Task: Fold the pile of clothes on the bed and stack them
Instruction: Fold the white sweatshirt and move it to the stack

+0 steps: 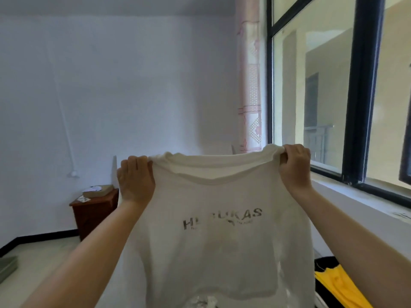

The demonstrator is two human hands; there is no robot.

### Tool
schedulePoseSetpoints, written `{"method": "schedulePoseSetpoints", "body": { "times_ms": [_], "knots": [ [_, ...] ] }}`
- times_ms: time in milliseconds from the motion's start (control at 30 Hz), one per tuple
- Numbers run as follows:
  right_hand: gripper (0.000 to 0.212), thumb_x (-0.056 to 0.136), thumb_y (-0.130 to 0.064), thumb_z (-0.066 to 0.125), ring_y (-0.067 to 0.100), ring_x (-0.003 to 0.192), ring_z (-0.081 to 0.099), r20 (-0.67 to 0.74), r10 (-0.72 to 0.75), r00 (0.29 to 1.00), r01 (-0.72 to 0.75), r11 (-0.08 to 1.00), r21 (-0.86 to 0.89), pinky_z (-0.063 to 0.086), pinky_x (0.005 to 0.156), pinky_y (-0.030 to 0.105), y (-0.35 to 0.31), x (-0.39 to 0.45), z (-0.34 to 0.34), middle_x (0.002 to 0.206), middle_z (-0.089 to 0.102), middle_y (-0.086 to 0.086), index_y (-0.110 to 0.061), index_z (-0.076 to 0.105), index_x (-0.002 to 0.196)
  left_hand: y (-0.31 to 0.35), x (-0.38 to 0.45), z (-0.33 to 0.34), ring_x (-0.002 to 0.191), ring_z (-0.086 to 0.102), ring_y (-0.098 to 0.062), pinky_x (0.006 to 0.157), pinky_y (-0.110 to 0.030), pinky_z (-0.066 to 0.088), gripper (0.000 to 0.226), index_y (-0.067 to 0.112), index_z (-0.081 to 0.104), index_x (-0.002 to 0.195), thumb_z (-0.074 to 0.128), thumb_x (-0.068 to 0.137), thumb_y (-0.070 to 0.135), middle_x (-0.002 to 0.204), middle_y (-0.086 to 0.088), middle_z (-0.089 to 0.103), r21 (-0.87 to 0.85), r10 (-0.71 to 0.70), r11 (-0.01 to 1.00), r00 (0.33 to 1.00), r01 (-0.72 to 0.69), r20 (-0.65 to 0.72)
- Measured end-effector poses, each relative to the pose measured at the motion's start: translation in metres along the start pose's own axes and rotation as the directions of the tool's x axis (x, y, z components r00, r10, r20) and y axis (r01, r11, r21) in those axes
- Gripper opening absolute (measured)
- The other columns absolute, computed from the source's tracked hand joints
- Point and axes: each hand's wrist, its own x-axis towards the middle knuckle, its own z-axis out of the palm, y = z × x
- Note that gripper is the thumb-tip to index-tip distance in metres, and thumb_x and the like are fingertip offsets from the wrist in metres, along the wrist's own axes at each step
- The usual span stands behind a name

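Note:
A white T-shirt with dark lettering showing through hangs spread out in front of me, held up at chest height. My left hand grips its left shoulder and my right hand grips its right shoulder, fingers curled over the top edge. The neckline sits between the two hands. A yellow garment lies on black cloth at the lower right. The shirt hides most of the bed and the rest of the pile.
A dark wooden nightstand with a box on top stands by the far wall at left. A large window and its white sill run along the right. A pink patterned curtain hangs in the corner.

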Motion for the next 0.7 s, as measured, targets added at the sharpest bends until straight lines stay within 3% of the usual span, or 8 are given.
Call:
{"method": "schedulePoseSetpoints", "body": {
  "times_ms": [100, 167, 233, 333, 400, 533, 600, 700],
  "knots": [
    [0.023, 0.083, -0.002, 0.040, 0.040, 0.071, 0.052, -0.194, -0.055, 0.979, 0.072, 0.994, 0.085, 0.015, 0.065, 0.015, -0.035, -0.017, -0.024, 0.071, 0.057, 0.026, 0.008, 0.058, 0.073, -0.018, -0.007, -0.038, 0.071, 0.042, -0.030, 0.052, -0.037, 0.045, 0.008, 0.006, 0.038, 0.082, 0.039, 0.082, 0.014, 0.069, -0.022, 0.055, 0.105, 0.077, 0.993, 0.982, -0.060, -0.171],
    [0.024, 0.083, -0.005, 0.039, 0.032, 0.073, 0.048, -0.328, -0.091, 0.940, 0.129, 0.987, 0.095, 0.016, 0.067, 0.014, -0.055, -0.023, -0.037, 0.068, 0.057, 0.025, 0.008, 0.057, 0.072, -0.028, -0.009, -0.060, 0.071, 0.031, -0.026, 0.055, -0.035, 0.033, 0.006, 0.006, 0.040, 0.081, 0.041, 0.083, 0.012, 0.068, -0.020, 0.055, 0.182, 0.115, 0.981, 0.956, -0.067, -0.270],
    [0.022, 0.083, -0.005, 0.039, 0.021, 0.074, 0.038, -0.374, -0.098, 0.922, 0.148, 0.983, 0.107, 0.016, 0.069, 0.016, -0.069, -0.025, -0.046, 0.068, 0.056, 0.025, 0.007, 0.056, 0.074, -0.036, -0.008, -0.081, 0.070, 0.029, -0.025, 0.058, -0.033, 0.022, 0.006, 0.005, 0.041, 0.080, 0.043, 0.083, 0.010, 0.067, -0.019, 0.055, 0.221, 0.153, 0.972, 0.933, -0.082, -0.326],
    [0.008, 0.082, -0.001, 0.038, 0.020, 0.072, 0.032, -0.378, -0.134, 0.916, 0.185, 0.977, 0.102, 0.020, 0.065, 0.027, -0.080, -0.033, -0.043, 0.067, 0.055, 0.024, -0.004, 0.045, 0.081, -0.047, -0.010, -0.101, 0.069, 0.029, -0.024, 0.058, -0.032, 0.019, 0.008, 0.006, 0.041, 0.078, 0.044, 0.085, 0.011, 0.068, -0.016, 0.052, 0.310, 0.206, 0.946, 0.920, -0.100, -0.332],
    [0.010, 0.079, 0.002, 0.036, 0.022, 0.072, 0.032, -0.342, -0.162, 0.926, 0.196, 0.978, 0.068, 0.025, 0.070, 0.032, -0.076, -0.046, -0.031, 0.066, 0.055, 0.024, -0.007, 0.041, 0.081, -0.057, -0.019, -0.103, 0.069, 0.030, -0.024, 0.058, -0.032, 0.020, 0.009, 0.007, 0.041, 0.078, 0.043, 0.086, 0.011, 0.072, -0.013, 0.049, 0.351, 0.233, 0.929, 0.926, -0.120, -0.298],
    [0.015, 0.074, 0.015, 0.040, 0.039, 0.078, 0.050, -0.110, -0.136, 0.985, 0.133, 0.991, -0.028, 0.025, 0.083, 0.042, -0.047, -0.097, 0.004, 0.069, 0.055, 0.031, 0.010, 0.053, 0.070, -0.079, -0.059, -0.085, 0.069, 0.030, -0.025, 0.059, -0.031, 0.020, 0.009, 0.006, 0.040, 0.078, 0.042, 0.083, 0.013, 0.065, -0.015, 0.056, 0.374, 0.270, 0.908, 0.948, -0.192, -0.171],
    [0.014, 0.067, 0.020, 0.042, 0.048, 0.064, 0.054, -0.001, -0.179, 0.984, 0.179, 0.982, -0.055, 0.029, 0.073, 0.039, -0.033, -0.126, 0.023, 0.064, 0.053, 0.030, 0.011, 0.052, 0.064, -0.090, -0.091, -0.066, 0.070, 0.030, -0.025, 0.059, -0.031, 0.023, 0.005, 0.006, 0.039, 0.078, 0.041, 0.080, 0.011, 0.066, -0.015, 0.056, 0.341, 0.253, 0.915, 0.965, -0.217, -0.063],
    [0.014, 0.067, 0.014, 0.041, 0.045, 0.057, 0.055, 0.174, -0.232, 0.957, 0.241, 0.970, -0.030, 0.030, 0.060, 0.034, -0.009, -0.165, 0.065, 0.060, 0.054, 0.028, 0.010, 0.053, 0.063, -0.113, -0.146, -0.032, 0.069, 0.035, -0.026, 0.052, -0.029, 0.041, 0.004, 0.007, 0.036, 0.078, 0.037, 0.074, 0.009, 0.067, -0.016, 0.053, 0.253, 0.183, 0.943, 0.972, -0.215, 0.144]
  ]
}}
